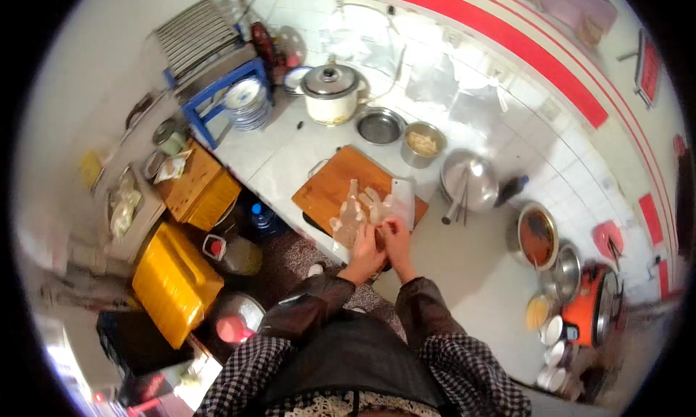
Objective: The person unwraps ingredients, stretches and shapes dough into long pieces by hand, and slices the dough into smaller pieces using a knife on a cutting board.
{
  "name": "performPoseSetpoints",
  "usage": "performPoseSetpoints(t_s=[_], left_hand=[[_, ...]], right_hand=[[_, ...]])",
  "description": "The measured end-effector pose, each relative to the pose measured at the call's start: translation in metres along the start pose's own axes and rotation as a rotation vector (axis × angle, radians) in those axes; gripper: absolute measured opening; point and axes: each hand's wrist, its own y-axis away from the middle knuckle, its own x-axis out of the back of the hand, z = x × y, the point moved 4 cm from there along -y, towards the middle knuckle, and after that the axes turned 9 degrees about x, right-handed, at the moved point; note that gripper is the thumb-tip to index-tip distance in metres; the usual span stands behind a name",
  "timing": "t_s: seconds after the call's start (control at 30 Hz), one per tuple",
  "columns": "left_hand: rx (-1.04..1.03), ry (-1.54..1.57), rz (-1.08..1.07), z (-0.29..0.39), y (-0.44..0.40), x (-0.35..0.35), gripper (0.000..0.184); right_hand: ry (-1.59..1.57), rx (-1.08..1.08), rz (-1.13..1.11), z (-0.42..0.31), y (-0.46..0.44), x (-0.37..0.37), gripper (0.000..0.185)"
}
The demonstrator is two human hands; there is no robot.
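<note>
My left hand [367, 251] and my right hand [396, 241] meet at the near edge of a wooden cutting board [337, 172]. Both have their fingers closed and nearly touching. Whatever is between the fingertips is too small and hidden to name. Just beyond them, pale, whitish food pieces [353, 208] lie spread over the board, some long and finger-like. To their right rests a broad cleaver blade [403, 198], flat on the board, with a small hole near its far corner; its handle is not visible behind my right hand.
Behind the board stand a rice cooker [330, 101], a dark round pan [380, 125] and a metal pot with pale food [423, 143]. Rightward are a steel bowl [470, 181], a pot of reddish-brown sauce [536, 233] and an orange cooker [586, 308]. Stacked plates [246, 105] stand left.
</note>
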Motion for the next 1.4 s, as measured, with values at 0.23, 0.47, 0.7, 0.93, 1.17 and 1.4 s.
performPoseSetpoints(t_s=[0.23, 0.47, 0.7, 0.93, 1.17, 1.4], left_hand=[[0.098, 0.079, -0.155, 0.013, -0.058, 0.045, 0.014], [-0.090, 0.213, -0.499, 0.049, -0.038, 0.042, 0.005], [-0.096, 0.340, -0.720, 0.069, -0.043, 0.005, 0.007], [-0.050, 0.341, -0.859, 0.081, -0.005, 0.006, 0.010], [0.280, 0.013, -0.698, -0.020, -0.010, 0.039, 0.025], [0.449, -0.269, -0.710, -0.118, 0.008, 0.089, 0.029]], right_hand=[[0.067, -0.053, 0.451, -0.035, 0.028, -0.036, 0.027], [-0.142, 0.088, 0.410, -0.066, 0.008, -0.010, 0.045], [-0.302, 0.116, 0.517, -0.089, -0.020, 0.035, 0.047], [-0.635, 0.008, 0.498, -0.075, -0.039, 0.039, 0.049], [-0.248, -0.251, 0.180, -0.050, -0.041, 0.010, 0.048], [0.895, 0.309, -0.697, 0.007, 0.008, -0.083, 0.026]])
